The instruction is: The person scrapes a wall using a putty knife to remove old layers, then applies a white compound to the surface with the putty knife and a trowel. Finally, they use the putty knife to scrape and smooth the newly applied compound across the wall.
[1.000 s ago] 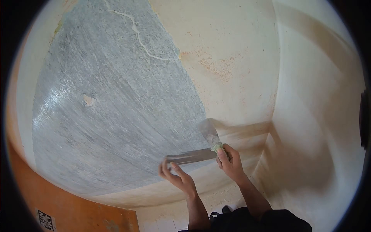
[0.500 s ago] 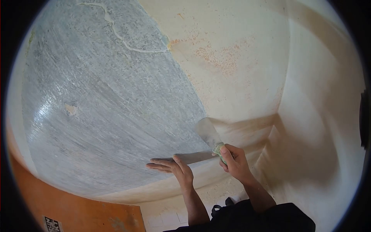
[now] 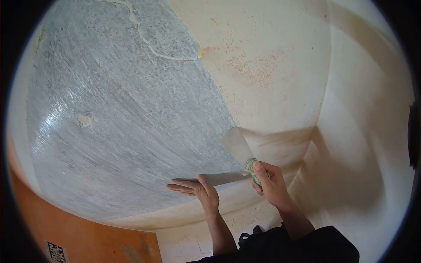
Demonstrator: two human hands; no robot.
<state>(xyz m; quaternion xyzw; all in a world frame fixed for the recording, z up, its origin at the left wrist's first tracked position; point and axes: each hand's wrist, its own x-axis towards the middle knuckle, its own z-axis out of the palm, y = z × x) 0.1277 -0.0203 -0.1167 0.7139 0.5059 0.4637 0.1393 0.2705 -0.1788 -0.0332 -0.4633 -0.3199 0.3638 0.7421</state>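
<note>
A large grey patch (image 3: 131, 114) with a streaky, rough surface covers much of the pale wall (image 3: 272, 105). My right hand (image 3: 268, 180) is wrapped round the green handle of a putty knife (image 3: 239, 144). The knife's wide metal blade points up and left, lying over the patch's right edge near its lower corner. To the left, my left hand (image 3: 197, 190) is spread with its fingers against the lower part of the patch, holding nothing. A small pale spot (image 3: 84, 120) shows within the grey at the left.
A raised whitish line (image 3: 149, 48) curves across the patch's top. Reddish flecks (image 3: 254, 65) mark the pale wall. A wall corner runs down the right side. At the lower left are an orange surface (image 3: 96, 241) and a black-and-white sticker (image 3: 57, 253).
My right hand and the putty knife have shifted very slightly. The wall markings at the top appear a little further right. My left hand has stayed nearly in place.
</note>
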